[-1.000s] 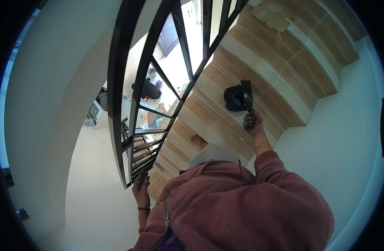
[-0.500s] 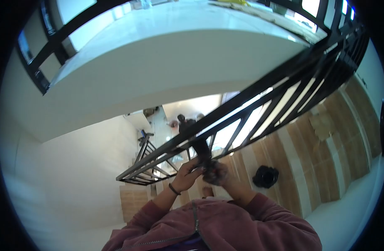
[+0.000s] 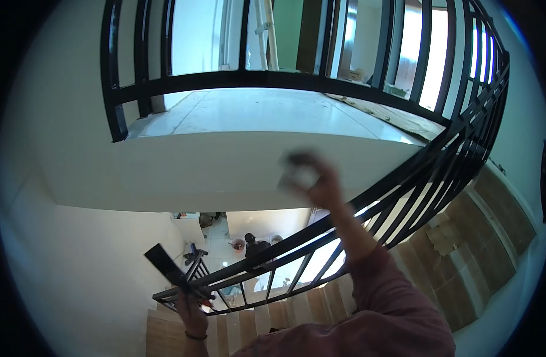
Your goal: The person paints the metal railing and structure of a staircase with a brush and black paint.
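Note:
I stand on a staircase beside a black metal railing (image 3: 368,205). My left hand (image 3: 191,314) is low at the bottom left, closed on a dark flat strip-like tool (image 3: 166,266) that points up and left, close to the railing's lower end. My right hand (image 3: 320,181) is raised in front of the white landing slab (image 3: 237,163). It is blurred by motion and grips a small pale object (image 3: 298,177) that I cannot identify. A maroon sleeve (image 3: 380,297) covers the right arm.
Tan tiled steps (image 3: 463,256) run along the right and bottom. The upper landing's railing (image 3: 273,77) curves across the top. Far below, a person in dark clothes (image 3: 255,245) is on the ground floor among scattered items. White walls close in on the left.
The view swung up from the steps towards the landing. My hands were together at the railing, then parted: the right rose with the pale object, the left dropped holding the dark tool.

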`<state>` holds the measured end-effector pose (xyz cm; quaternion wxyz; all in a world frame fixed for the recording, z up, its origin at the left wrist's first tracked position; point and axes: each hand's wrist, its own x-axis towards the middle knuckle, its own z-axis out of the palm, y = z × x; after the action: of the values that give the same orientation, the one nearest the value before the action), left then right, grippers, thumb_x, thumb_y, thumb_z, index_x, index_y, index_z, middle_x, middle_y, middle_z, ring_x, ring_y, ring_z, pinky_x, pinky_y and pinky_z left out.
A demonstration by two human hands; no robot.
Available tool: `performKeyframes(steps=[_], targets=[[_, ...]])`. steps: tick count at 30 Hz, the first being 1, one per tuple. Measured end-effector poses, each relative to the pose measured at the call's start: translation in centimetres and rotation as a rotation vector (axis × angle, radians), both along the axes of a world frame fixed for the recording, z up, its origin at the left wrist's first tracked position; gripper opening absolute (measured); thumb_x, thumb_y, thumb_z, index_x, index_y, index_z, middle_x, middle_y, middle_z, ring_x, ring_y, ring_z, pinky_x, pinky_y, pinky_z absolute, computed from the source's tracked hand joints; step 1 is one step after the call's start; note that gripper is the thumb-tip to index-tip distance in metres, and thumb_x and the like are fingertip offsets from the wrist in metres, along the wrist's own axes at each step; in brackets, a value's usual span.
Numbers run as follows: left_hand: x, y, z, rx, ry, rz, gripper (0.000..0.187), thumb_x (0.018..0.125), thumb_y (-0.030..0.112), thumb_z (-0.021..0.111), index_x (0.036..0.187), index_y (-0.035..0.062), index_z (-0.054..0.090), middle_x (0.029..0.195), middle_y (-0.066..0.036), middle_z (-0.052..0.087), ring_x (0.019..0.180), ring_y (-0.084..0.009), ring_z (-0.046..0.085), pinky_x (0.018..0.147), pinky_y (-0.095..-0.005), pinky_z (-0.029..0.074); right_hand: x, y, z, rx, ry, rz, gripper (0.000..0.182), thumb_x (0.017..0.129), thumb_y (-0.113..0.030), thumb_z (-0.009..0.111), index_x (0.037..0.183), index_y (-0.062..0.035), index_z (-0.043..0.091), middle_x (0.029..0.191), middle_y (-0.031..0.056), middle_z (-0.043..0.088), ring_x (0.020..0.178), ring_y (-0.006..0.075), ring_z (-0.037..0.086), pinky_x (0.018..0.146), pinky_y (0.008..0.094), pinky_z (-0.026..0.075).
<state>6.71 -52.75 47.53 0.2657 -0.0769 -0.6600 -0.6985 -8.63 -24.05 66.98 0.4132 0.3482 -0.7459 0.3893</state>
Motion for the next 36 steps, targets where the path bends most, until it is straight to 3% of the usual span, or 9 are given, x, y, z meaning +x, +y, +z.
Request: performKeyframes(steps=[3, 8, 9, 13, 16, 27, 29, 31, 36], targets=[[1.7, -3.1, -2.7, -0.024, 0.028, 0.261, 0.029, 0.09, 0.012, 0.036, 0.113, -0.0025, 0.044, 0.087, -0.008, 0.056, 0.072, -0.0134, 0.055, 0.064, -0.0249, 0.045, -5.5, 3.4, 11.3, -0.287, 0.412, -0.382, 0.042, 0.066, -0.026, 0.073, 0.095, 0.0007, 0.058, 0.084, 0.0121, 0.062, 0.081, 0.0241, 0.06, 0.075, 0.032, 0.045], [5.4, -5.1, -2.3, 0.063, -0.012, 0.338, 0.027, 0.091, 0.016, 0.035, 0.107, -0.0027, 0.044, 0.083, -0.007, 0.054, 0.071, -0.013, 0.052, 0.059, -0.0247, 0.044, -12.3, 2.7, 23.2, -0.416, 0.268, -0.506, 0.036, 0.07, -0.025, 0.067, 0.091, 0.003, 0.057, 0.078, 0.0133, 0.06, 0.069, 0.024, 0.06, 0.065, 0.0312, 0.047], [5.9, -5.8, -2.9, 0.036, -0.008, 0.379, 0.026, 0.09, 0.017, 0.036, 0.106, -0.0025, 0.044, 0.082, -0.006, 0.054, 0.071, -0.0129, 0.052, 0.058, -0.0249, 0.044, -10.2, 1.1, 23.7, -0.562, -0.077, -0.125, 0.03, 0.072, -0.022, 0.065, 0.084, 0.0041, 0.056, 0.069, 0.0106, 0.056, 0.057, 0.0199, 0.056, 0.052, 0.0296, 0.046], [7.4, -8.1, -5.5, 0.021, -0.026, 0.473, 0.026, 0.091, 0.019, 0.036, 0.104, -0.0016, 0.045, 0.079, -0.006, 0.053, 0.065, -0.0129, 0.052, 0.057, -0.0245, 0.043, -14.4, 1.4, 24.1, -0.587, -0.086, -0.135, 0.018, 0.076, -0.016, 0.06, 0.08, 0.0008, 0.056, 0.061, 0.0067, 0.051, 0.05, 0.0154, 0.05, 0.042, 0.0297, 0.042], [8.3, -9.7, -6.9, 0.089, -0.058, 0.518, 0.028, 0.092, 0.02, 0.035, 0.106, -0.0012, 0.045, 0.079, -0.006, 0.052, 0.065, -0.0132, 0.051, 0.058, -0.0249, 0.044, -13.4, 2.5, 25.4, -0.476, -0.33, 0.013, 0.017, 0.079, -0.018, 0.057, 0.081, -0.0011, 0.055, 0.062, 0.0051, 0.051, 0.05, 0.0161, 0.051, 0.043, 0.0303, 0.043], [7.9, -12.2, -10.0, 0.22, -0.075, 0.554, 0.039, 0.087, 0.028, 0.045, 0.115, 0.0016, 0.041, 0.077, -0.001, 0.047, 0.064, -0.0097, 0.045, 0.055, -0.0254, 0.044, -14.0, 2.9, 25.3, -0.503, -0.243, 0.2, 0.019, 0.084, -0.024, 0.051, 0.091, -0.0066, 0.056, 0.071, 0.0039, 0.054, 0.06, 0.0133, 0.053, 0.051, 0.0233, 0.042], [7.1, -12.0, -8.7, 0.24, -0.14, 0.631, 0.053, 0.083, 0.032, 0.044, 0.124, -0.001, 0.04, 0.081, 0.001, 0.047, 0.068, -0.0096, 0.043, 0.059, -0.025, 0.038, -25.5, 13.3, 29.2, 0.151, 0.04, 0.094, 0.034, 0.086, -0.038, 0.048, 0.094, -0.0063, 0.054, 0.066, -0.0024, 0.044, 0.053, 0.0072, 0.04, 0.048, 0.0206, 0.032], [6.7, -12.1, -8.6, 0.236, -0.126, 0.677, 0.036, 0.085, 0.032, 0.049, 0.108, 0.003, 0.048, 0.084, 0.0, 0.05, 0.072, -0.0097, 0.048, 0.06, -0.0258, 0.044, -29.0, 19.1, 33.9, -0.033, -0.559, 0.555, 0.049, 0.08, -0.045, 0.05, 0.116, -0.0125, 0.052, 0.111, 0.0124, 0.054, 0.088, 0.0215, 0.056, 0.073, 0.0372, 0.046], [6.3, -13.3, -9.5, 0.098, -0.016, 0.712, 0.034, 0.091, 0.024, 0.037, 0.112, -0.0025, 0.043, 0.088, -0.007, 0.055, 0.072, -0.013, 0.053, 0.063, -0.0263, 0.046, -17.7, 10.7, 27.0, 0.301, 0.177, -0.037, 0.05, 0.083, -0.042, 0.046, 0.121, -0.0079, 0.044, 0.111, 0.0136, 0.051, 0.088, 0.0217, 0.055, 0.072, 0.0349, 0.047]])
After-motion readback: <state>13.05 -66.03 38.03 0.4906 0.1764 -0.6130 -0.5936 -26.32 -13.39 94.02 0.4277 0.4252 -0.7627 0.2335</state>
